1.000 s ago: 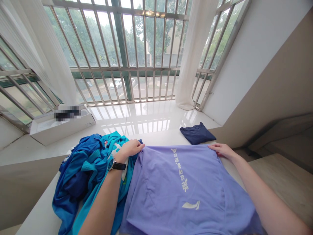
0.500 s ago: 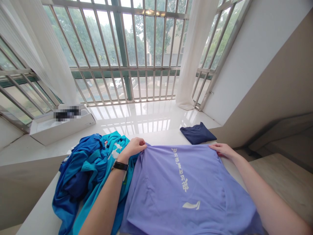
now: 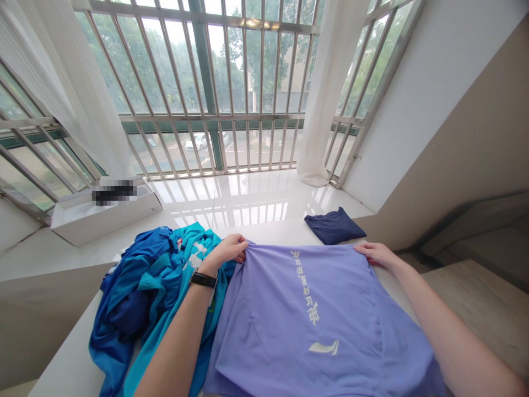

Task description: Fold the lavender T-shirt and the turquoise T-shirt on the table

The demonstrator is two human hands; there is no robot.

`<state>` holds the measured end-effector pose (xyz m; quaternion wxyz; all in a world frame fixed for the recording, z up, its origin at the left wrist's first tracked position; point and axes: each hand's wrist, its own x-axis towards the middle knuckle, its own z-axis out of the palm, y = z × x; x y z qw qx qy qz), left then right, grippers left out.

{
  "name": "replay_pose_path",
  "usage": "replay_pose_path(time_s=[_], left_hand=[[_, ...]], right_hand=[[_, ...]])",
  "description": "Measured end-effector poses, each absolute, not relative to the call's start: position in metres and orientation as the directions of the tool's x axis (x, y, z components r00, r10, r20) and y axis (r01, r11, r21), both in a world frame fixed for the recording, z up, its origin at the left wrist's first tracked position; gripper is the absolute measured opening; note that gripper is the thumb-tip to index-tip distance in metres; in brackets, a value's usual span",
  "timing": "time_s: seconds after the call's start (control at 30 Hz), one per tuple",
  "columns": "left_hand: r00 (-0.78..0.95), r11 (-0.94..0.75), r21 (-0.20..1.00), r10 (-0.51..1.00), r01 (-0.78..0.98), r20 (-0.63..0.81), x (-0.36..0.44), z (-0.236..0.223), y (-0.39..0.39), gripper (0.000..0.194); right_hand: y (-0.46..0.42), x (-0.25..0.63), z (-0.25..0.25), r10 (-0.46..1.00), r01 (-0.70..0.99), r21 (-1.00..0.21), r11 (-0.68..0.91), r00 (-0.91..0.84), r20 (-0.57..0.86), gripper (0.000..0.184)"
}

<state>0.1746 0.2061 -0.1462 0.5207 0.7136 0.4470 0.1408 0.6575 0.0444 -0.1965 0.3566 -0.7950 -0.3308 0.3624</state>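
A lavender T-shirt with white lettering and a white logo lies spread in front of me, its far edge pulled straight between my hands. My left hand, with a black watch on the wrist, pinches the far left corner. At the far right corner, my right hand grips the fabric between thumb and fingers. The shirt's near part runs out of view at the bottom. Left of it, partly behind my left forearm, is a heap of blue and teal clothes.
A folded navy garment lies beyond the shirt on the right. On the white sill at the left stands an open white box with blurred contents. Metal window bars and white curtains rise behind.
Almost nothing differs. The fingers of my left hand have shifted slightly on the shirt's corner; the shirt and my right hand stay in place.
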Motion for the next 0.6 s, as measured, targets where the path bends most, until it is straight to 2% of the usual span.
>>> replay_pose_path(time_s=[0.1,0.6], left_hand=[[0.540,-0.030,0.858,0.788,0.513,-0.295,0.1746,-0.1476,0.2048,0.020],[0.500,-0.170,0.855,0.858,0.490,-0.117,0.1753,-0.1518,0.2097,0.030]], right_hand=[[0.0443,0.6574,-0.1964,0.785,0.266,-0.807,-0.527,0.518,-0.341,0.048],[0.0437,0.6580,-0.1961,0.793,0.264,-0.814,-0.518,0.506,-0.340,0.047]])
